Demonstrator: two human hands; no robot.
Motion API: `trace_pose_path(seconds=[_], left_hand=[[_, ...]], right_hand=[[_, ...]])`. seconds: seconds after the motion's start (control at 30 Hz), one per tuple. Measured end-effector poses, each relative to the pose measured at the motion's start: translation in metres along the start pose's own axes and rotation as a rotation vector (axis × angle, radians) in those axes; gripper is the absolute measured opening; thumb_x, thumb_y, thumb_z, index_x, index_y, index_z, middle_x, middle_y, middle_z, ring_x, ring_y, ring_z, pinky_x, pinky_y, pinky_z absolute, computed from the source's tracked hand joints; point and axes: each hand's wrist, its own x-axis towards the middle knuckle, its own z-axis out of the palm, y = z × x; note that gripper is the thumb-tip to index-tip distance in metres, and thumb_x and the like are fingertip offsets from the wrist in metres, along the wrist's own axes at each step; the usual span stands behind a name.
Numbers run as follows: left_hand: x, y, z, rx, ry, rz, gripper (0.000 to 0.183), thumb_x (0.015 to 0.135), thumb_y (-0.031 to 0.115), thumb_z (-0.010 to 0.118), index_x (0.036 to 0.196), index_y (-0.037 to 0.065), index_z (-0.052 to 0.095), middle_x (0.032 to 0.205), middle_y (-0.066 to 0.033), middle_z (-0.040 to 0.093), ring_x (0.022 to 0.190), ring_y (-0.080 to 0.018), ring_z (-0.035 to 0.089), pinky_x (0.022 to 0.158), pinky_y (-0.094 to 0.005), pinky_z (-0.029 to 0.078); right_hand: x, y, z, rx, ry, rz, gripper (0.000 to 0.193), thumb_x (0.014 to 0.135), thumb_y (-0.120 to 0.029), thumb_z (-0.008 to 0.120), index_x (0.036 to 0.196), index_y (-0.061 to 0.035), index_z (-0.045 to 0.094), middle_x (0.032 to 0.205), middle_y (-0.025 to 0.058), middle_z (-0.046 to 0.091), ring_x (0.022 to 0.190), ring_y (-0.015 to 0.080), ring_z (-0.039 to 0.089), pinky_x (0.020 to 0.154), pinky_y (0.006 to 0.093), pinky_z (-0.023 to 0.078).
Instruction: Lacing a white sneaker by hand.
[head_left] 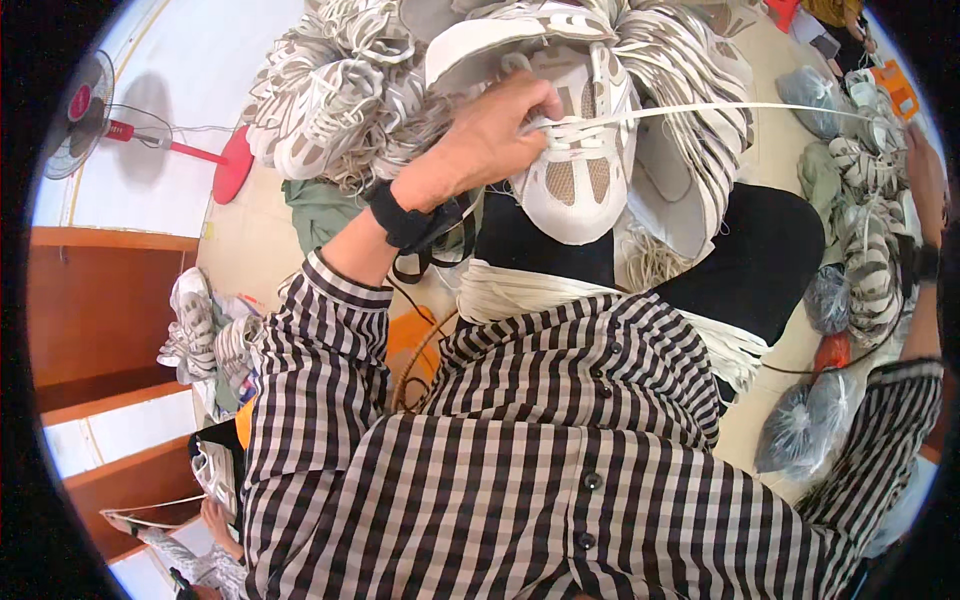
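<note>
A white and beige sneaker [577,200] points toe-down toward me above my lap, with laces threaded over its tongue. My left hand [500,130], a black band on its wrist, is closed on the sneaker's side by the laces. Some of its fingertips are hidden. From the eyelets a white shoelace [720,108] stretches taut to the far right. At that end is my right hand [925,185], raised by the picture's rim and closed on the shoelace; its fingers show small. A bundle of white laces [530,293] lies across my lap.
Heaped sneakers [330,90] stand beyond my left hand, and more sneakers [690,130] are stacked behind the held one. A red-based fan [232,165] is at left. Plastic bags [810,420] and shoes [870,260] line the right. Another person's hand [222,525] works on a shoe, lower left.
</note>
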Motion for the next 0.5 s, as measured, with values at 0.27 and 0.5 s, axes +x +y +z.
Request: trace_pose_path(seconds=[0.27, 0.5], left_hand=[[-0.013, 0.003, 0.001, -0.062, 0.173, -0.008, 0.023, 0.077, 0.008, 0.058, 0.099, 0.004, 0.056, 0.100, -0.0128, 0.058, 0.094, -0.0330, 0.059, 0.082, -0.0402, 0.047], [-0.031, -0.005, 0.014, -0.002, 0.345, -0.097, 0.014, 0.076, 0.008, 0.061, 0.088, 0.002, 0.057, 0.095, -0.0148, 0.059, 0.084, -0.0344, 0.060, 0.074, -0.0400, 0.048]], right_hand=[[0.008, -0.148, 0.065, 0.687, -0.405, 0.119, 0.034, 0.090, -0.021, 0.056, 0.121, -0.0063, 0.059, 0.112, 0.0160, 0.066, 0.098, 0.0325, 0.064, 0.084, 0.0412, 0.051], [-0.045, -0.350, -0.097, 1.092, -0.125, -0.298, 0.028, 0.089, -0.017, 0.063, 0.115, -0.0088, 0.063, 0.102, 0.0102, 0.070, 0.074, 0.0203, 0.066, 0.066, 0.0323, 0.053]])
